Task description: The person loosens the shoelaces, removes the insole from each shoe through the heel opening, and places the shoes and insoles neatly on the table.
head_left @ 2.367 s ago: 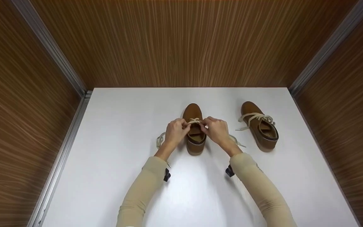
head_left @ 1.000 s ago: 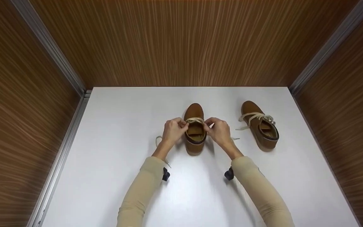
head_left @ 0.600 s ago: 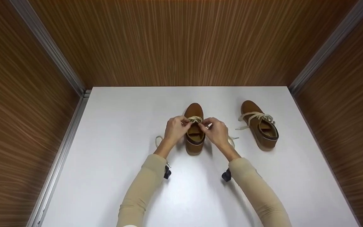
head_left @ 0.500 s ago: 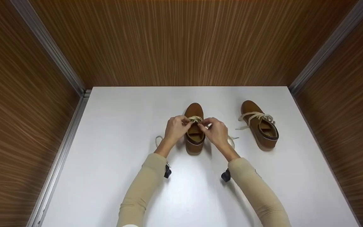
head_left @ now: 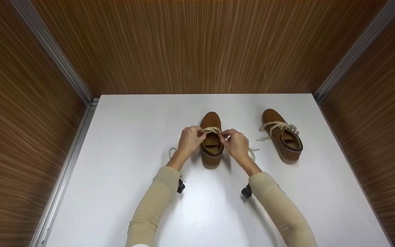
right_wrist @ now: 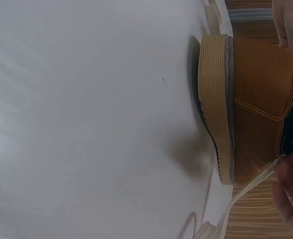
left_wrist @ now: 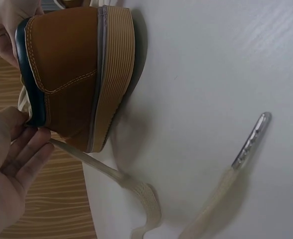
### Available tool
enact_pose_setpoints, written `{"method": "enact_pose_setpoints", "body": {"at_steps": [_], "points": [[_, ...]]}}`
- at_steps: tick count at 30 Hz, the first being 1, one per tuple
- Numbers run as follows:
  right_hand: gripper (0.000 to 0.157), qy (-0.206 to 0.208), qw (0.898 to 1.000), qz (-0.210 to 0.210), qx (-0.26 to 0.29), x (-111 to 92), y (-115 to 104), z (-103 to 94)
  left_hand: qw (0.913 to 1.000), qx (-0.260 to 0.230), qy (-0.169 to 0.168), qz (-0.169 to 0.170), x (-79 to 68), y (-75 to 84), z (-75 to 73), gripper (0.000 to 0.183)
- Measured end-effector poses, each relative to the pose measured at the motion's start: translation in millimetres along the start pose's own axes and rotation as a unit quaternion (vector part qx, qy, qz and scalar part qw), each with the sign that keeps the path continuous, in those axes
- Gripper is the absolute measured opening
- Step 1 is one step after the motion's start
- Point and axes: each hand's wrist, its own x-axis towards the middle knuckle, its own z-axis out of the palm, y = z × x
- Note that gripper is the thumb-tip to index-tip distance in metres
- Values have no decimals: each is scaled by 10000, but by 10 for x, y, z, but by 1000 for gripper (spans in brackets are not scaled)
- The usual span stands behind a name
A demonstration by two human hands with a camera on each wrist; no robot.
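Note:
A brown lace-up shoe (head_left: 211,119) stands at mid-table, toe away from me, with a cream shoelace (head_left: 212,130) crossing its front. My left hand (head_left: 189,141) pinches the lace at the left edge of the opening. On the opposite edge my right hand (head_left: 237,144) pinches the lace between thumb and finger. In the left wrist view a loose lace end (left_wrist: 149,201) trails past the sole to the table, near a metal lace tip (left_wrist: 251,139). The right wrist view has another lace length (right_wrist: 253,184) hanging from beside the right fingers. The fingertips are partly hidden there.
To the right lies a second brown shoe (head_left: 291,156), angled, its cream laces (head_left: 267,132) loose to the left. Both stand on a white table (head_left: 132,120) walled by wood-grain panels (head_left: 197,48) at the back and sides.
Half a second ago both hands were closer together over the lacing; they have drawn slightly apart to the shoe's edges. At 2.4 seconds ago the lace stood up in small loops; now it lies flatter.

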Motion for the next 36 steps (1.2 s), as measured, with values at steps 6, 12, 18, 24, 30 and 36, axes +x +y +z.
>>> {"method": "enact_pose_setpoints", "body": {"at_steps": [6,12,18,24,30,36], "points": [[10,-81,10000,-34,0,-7,34,-15,9996,84,-250,-74,-29,18,-40,10],[12,-275,9996,-82,24,21,61,-49,9998,-20,-191,-10,-87,20,-61,7],[13,-610,9980,-74,127,59,68,-79,9999,-157,10,20,-185,20,-53,9],[15,-969,9949,70,285,107,48,-104,9993,-283,139,-209,-271,65,-63,10],[16,-1118,9925,118,482,154,18,-68,9958,-581,243,-666,-341,126,-83,8],[17,-1195,9902,84,713,164,19,-37,9950,-575,318,-756,-376,160,-99,11]]}}
